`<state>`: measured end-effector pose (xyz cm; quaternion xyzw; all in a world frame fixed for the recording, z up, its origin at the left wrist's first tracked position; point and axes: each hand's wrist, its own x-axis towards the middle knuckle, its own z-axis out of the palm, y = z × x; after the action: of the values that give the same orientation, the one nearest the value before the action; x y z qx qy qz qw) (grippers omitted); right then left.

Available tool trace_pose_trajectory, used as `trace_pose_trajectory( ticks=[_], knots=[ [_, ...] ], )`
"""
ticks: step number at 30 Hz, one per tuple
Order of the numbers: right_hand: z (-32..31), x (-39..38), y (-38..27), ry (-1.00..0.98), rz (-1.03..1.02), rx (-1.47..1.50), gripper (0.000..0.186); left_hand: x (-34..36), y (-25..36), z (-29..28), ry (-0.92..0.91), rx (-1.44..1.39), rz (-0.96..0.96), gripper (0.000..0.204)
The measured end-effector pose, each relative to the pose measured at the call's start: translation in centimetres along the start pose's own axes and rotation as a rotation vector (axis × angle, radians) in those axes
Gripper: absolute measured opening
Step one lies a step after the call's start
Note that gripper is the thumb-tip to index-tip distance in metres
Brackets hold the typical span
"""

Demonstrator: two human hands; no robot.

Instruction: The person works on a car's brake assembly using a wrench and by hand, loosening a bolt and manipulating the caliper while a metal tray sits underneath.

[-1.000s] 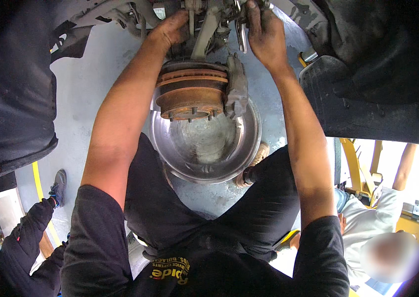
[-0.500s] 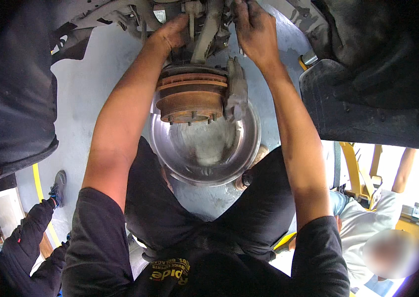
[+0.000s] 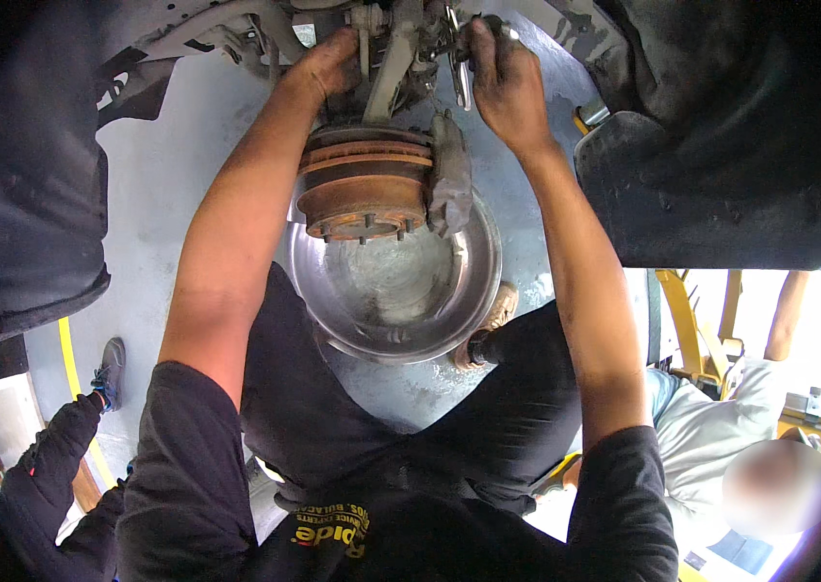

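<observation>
My left hand (image 3: 331, 60) reaches up among the car's suspension parts, fingers curled beside a vertical link (image 3: 364, 53); what they grip is partly hidden. My right hand (image 3: 509, 92) holds a chrome hand tool (image 3: 461, 73) against the suspension to the right of a grey arm (image 3: 389, 82). Below both hands sits a rusty brake disc and hub with studs (image 3: 362, 199), with a dark grey caliper (image 3: 449, 175) on its right side. Under the hub, between my knees, a round steel basin (image 3: 381, 330) rests on the floor.
Black wheel-well liners (image 3: 32, 194) curve down on both sides. At lower left are another person's legs and shoe (image 3: 112, 373). At lower right a co-worker in white (image 3: 711, 427) is beside yellow metal equipment (image 3: 682, 320). A yellow floor line (image 3: 69, 359) runs at left.
My right hand moved up and left at half a second ago and is now lower, with the chrome tool showing again. My left hand stays among the suspension parts, nearly unmoved.
</observation>
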<state>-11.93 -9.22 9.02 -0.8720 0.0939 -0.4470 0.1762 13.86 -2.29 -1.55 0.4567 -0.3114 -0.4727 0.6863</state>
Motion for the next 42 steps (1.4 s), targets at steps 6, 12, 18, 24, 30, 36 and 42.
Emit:
trace_pose_trajectory(
  ticks=[6,12,18,24,30,36,42],
  knots=[
    [0.9,4.1,0.0,-0.057,0.122,0.108,0.032,-1.0,1.4,1.0,0.004,-0.024,-0.049,0.032],
    [2.1,6.4,2.4,-0.072,0.101,0.035,0.038,-0.6,1.7,1.2,0.034,-0.041,-0.158,0.033],
    [4.0,8.6,6.9,-0.110,0.131,0.103,0.036,-1.3,1.6,1.5,0.035,0.025,-0.095,0.037],
    [4.1,7.5,4.2,-0.042,0.216,-0.089,0.034,-1.4,1.9,1.8,0.024,0.053,-0.103,0.039],
    [2.8,2.9,0.1,0.028,0.012,-0.083,0.030,-1.9,2.2,2.4,0.027,0.062,-0.103,0.041],
    [2.9,-3.8,-1.3,0.028,-0.178,-0.165,0.011,-2.6,2.7,3.0,0.067,0.069,-0.088,0.043],
    [2.6,-5.7,-0.1,0.074,-0.091,-0.178,0.011,-4.9,3.1,4.7,0.134,0.071,-0.083,0.045]
  ],
)
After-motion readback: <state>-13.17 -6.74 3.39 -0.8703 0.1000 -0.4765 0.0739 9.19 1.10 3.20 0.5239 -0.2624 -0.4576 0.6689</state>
